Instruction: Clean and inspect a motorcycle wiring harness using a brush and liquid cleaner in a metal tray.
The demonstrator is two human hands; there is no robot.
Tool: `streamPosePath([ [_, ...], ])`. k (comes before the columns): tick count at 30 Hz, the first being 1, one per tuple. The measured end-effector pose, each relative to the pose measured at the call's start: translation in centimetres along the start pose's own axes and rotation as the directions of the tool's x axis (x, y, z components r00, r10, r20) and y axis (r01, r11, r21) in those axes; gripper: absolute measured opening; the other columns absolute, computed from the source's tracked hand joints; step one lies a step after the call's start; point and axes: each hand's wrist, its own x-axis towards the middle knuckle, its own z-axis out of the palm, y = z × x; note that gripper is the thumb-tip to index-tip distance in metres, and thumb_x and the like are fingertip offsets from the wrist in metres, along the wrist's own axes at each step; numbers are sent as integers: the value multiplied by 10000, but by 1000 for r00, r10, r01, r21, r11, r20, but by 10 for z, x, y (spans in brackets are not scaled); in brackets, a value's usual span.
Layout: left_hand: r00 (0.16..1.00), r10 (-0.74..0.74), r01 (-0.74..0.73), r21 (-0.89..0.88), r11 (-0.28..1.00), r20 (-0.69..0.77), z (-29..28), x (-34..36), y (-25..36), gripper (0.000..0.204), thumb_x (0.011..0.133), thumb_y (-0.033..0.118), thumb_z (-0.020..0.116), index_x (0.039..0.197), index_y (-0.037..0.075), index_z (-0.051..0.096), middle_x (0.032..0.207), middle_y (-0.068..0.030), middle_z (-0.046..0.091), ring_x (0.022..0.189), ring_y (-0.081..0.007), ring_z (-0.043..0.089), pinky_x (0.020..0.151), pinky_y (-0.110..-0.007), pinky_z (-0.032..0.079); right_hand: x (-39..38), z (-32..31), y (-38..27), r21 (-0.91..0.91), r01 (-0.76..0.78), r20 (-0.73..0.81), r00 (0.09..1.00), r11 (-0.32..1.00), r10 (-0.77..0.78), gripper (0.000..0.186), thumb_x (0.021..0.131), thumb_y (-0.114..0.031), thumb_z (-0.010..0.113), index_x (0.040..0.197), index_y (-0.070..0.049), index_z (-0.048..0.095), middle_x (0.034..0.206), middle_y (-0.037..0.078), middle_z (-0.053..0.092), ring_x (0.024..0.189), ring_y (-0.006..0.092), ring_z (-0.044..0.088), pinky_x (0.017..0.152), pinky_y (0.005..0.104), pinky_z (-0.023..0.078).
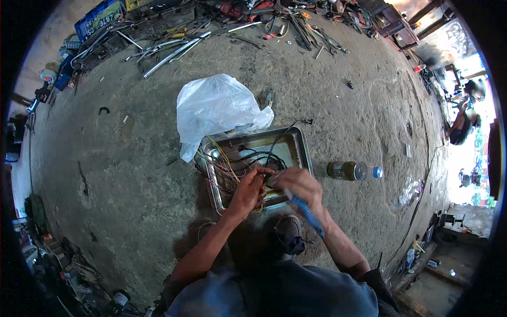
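Observation:
A metal tray (304, 148) lies on the concrete floor before me, with a bundle of coloured and black wires (226, 168) in it and some liquid at its bottom. Above its near side, my left hand (246, 195) is closed, fingertips pinching a small dark piece at the wires; its kind is hidden by the fingers. My right hand (301, 186), slightly blurred, meets the left fingertips. It is closed around a slim tool with a blue handle (307, 213) that sticks out toward my wrist. The tool's working end is hidden between the hands.
A crumpled translucent plastic bag (216, 105) rests against the tray's far edge. Right of the tray is a bottle of dark yellowish liquid (343, 170) with a blue cap. Wrenches and other hand tools (306, 31) are heaped at the back. My shoe (288, 228) is just below the tray.

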Motion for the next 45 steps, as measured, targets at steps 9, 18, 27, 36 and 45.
streamPosePath([
  [9,998,-57,57,2,998,-36,5,-4,11,257,1134,150,399,1229,53,617,694,72,413,540,-33,342,481,-238,291,-2,3,3,100,141,134,979,985,-154,324,797,-62,693,1110,8,742,1199,144,712,1202,346,661,993,429,561],
  [18,988,137,-135,41,990,-66,-1,10,-12,275,1135,185,420,1283,61,615,704,87,403,521,-37,309,462,-247,271,-2,10,15,161,107,125,984,981,-128,379,744,6,703,1120,7,748,1185,143,717,1191,343,663,980,416,567],
  [27,989,-95,90,-50,995,-110,0,1,11,301,1141,319,448,1319,144,619,740,65,410,569,-42,342,491,-235,258,-6,14,14,62,38,14,999,997,-39,302,786,14,677,1081,16,743,1112,149,734,1104,330,692,942,410,565],
  [36,974,-55,157,-478,864,221,-23,5,36,455,1127,499,451,1230,83,606,746,62,365,593,-53,314,486,-244,277,-2,31,47,3,-512,-305,818,859,488,237,944,-31,674,1177,-23,716,1149,181,701,1018,370,714,887,415,567],
  [45,948,163,66,-667,742,275,-19,18,50,446,1114,469,459,992,62,597,1574,-267,475,1422,-365,529,1167,-518,462,-9,52,82,-213,-417,-23,906,884,422,542,788,47,675,1327,-5,651,1313,223,654,1169,407,656,994,457,541],
])
